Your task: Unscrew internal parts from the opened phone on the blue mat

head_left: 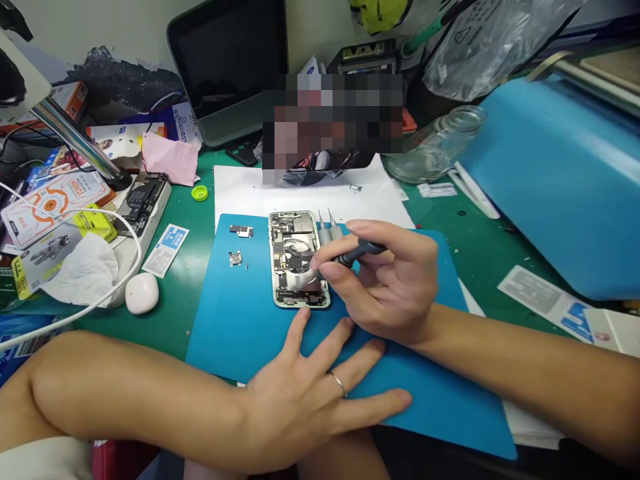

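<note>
An opened smartphone (pixel 286 272) lies face up on the blue mat (pixel 235 333), its inner boards and metal parts exposed. My right hand (pixel 395 280) pinches a slim black tool (pixel 361 252) between thumb and fingers, over the phone's right edge. The tool's tip is too hard to make out to name its kind. My left hand (pixel 320 380) lies spread on the mat, one fingertip at the phone's bottom edge. Left of the phone are a small metal-and-black part (pixel 242 231) and a small bracket-like part (pixel 235 257). Two thin-tipped grey screwdrivers (pixel 325 231) lie behind my right fingers.
White paper (pixel 240 190) lies beyond the mat. A glass jar (pixel 435 147) rests on its side at the back right. Boxes (pixel 55 200), crumpled tissue (pixel 85 270) and a white earbud case (pixel 142 293) crowd the left. A white cable (pixel 133 233) loops there.
</note>
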`<state>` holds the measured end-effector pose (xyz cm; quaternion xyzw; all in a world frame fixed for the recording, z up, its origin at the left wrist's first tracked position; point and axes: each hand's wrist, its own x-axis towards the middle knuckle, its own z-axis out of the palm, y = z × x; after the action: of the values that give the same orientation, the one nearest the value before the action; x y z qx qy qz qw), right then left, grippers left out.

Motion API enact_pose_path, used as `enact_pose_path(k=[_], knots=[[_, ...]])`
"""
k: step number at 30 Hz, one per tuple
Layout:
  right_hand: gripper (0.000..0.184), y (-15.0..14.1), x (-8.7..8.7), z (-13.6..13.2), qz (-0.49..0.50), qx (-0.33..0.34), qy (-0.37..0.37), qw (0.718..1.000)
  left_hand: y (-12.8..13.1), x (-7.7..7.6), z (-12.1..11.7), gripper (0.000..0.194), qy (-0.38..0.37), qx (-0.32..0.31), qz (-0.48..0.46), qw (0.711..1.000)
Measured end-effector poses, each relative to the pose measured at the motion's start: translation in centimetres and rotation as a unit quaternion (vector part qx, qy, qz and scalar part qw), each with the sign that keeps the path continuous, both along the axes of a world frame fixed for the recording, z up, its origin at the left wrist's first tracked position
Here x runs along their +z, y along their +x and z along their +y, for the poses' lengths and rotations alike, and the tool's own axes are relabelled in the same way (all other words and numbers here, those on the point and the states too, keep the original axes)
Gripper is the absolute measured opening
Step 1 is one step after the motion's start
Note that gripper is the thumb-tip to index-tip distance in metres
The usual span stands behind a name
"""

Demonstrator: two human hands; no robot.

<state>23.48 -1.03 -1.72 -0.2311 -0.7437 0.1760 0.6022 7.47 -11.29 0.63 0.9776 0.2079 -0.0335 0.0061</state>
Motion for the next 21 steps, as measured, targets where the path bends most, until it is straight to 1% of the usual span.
enact_pose_path(k=[4,7,10,14,21], knots=[[0.056,-0.06,-0.01,0.0,-0.012,0.014,-0.008,1.0,0.02,0.11,0.41,0.056,-0.017,-0.003,-0.003,1.0],[0.058,-0.09,-0.14,-0.06,-0.023,0.042,-0.019,0.999,0.11,0.25,0.65,0.054,-0.027,-0.007,-0.007,1.0],[0.058,0.02,-0.29,-0.06,-0.029,0.065,-0.021,0.997,0.14,0.38,0.8,0.052,-0.032,0.003,-0.011,0.999],[0.057,0.18,-0.28,0.03,-0.046,0.07,-0.026,0.996,0.13,0.57,0.89,0.051,-0.047,0.017,-0.015,0.999],[0.061,0.06,-0.25,-0.18,-0.065,0.079,-0.025,0.994,0.01,0.5,1.07,0.049,-0.053,0.016,-0.021,0.998]])
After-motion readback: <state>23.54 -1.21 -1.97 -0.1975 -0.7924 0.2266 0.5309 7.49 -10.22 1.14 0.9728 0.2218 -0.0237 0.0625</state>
